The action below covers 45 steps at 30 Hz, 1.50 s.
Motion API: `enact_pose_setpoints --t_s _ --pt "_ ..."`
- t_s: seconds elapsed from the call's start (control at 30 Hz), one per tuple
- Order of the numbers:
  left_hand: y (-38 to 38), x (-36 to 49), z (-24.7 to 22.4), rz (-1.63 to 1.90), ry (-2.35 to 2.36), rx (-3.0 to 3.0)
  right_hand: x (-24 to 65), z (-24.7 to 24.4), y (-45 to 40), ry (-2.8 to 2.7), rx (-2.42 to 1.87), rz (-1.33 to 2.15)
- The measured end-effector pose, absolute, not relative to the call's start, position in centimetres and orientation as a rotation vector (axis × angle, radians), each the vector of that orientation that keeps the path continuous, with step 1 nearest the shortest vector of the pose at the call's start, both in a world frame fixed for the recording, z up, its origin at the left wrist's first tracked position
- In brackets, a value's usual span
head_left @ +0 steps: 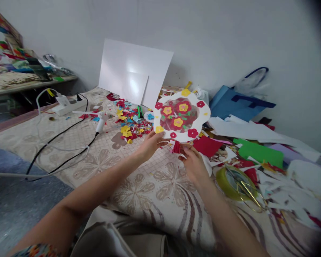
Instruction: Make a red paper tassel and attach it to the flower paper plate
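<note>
A white, scalloped paper craft piece [205,116] is held up above the table, tilted to face me. Its clear round window has red and yellow paper flowers with green leaves, and small red and yellow flowers dot the white border. My left hand [150,143] pinches its lower left edge, thumb in front. A red tassel [176,147] hangs from the bottom edge. Beside it, the curled fingers of my right hand [193,161] close on the tassel just under the rim; their tips are partly hidden.
Loose paper flowers and scraps [126,131] lie beyond my left hand, near a white glue gun [102,122] with its black cord. To the right are yellow tape [222,182], gold-handled scissors [247,192], green paper [259,151] and a blue bag [230,103]. A white board [117,64] leans on the wall.
</note>
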<state>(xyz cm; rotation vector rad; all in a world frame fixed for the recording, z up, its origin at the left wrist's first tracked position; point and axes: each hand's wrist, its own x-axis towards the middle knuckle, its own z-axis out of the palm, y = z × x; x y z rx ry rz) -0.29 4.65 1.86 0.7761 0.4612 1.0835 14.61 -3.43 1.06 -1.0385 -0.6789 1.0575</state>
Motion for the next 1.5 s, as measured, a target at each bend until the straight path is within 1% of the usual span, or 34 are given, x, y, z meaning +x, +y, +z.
enact_pose_setpoints --t_s 0.1,0.27,0.47,0.63,0.73,0.8,0.87,0.93,0.97,1.07,1.17,1.27,1.5 --pt "4.3 -0.1 1.8 1.068 0.457 0.795 14.0 1.2 -3.3 -0.599 -0.977 1.109" --pt "4.1 0.1 1.4 1.035 0.451 0.833 13.6 1.2 -3.4 -0.6 -0.952 1.098" --pt "4.2 0.3 0.9 1.035 0.456 0.831 14.0 0.6 -3.2 -0.73 -1.063 1.017" --pt "4.2 0.1 1.8 1.039 0.503 0.787 14.3 0.5 -4.0 -0.897 -1.216 0.943" --pt "4.3 -0.1 2.2 1.038 0.525 0.733 15.8 1.2 -6.7 -1.117 -1.373 0.812" --pt "4.4 -0.1 2.2 1.015 0.524 0.729 17.9 2.1 -9.2 -1.383 -1.558 0.59" --pt "4.5 -0.1 2.1 0.997 0.533 0.729 21.0 3.0 -12.0 -1.435 -1.671 0.421" --pt "4.6 -0.1 1.9 0.992 0.546 0.724 24.9 3.5 -14.4 -1.563 -1.906 0.061" --pt "4.6 -0.1 1.9 0.993 0.551 0.723 26.9 3.5 -15.4 -1.593 -2.023 0.003" --pt "4.6 -0.2 1.8 0.998 0.554 0.728 31.9 2.8 -17.5 -1.656 -2.236 -0.058" --pt "4.7 -0.2 1.7 0.997 0.558 0.729 34.1 1.9 -18.2 -1.64 -2.313 0.047" --pt "4.7 -0.2 1.7 0.987 0.553 0.722 34.2 1.8 -17.9 -1.633 -2.355 0.088" --pt "4.5 -0.2 2.0 0.984 0.559 0.688 33.3 2.6 -17.0 -1.76 -2.312 -0.088"
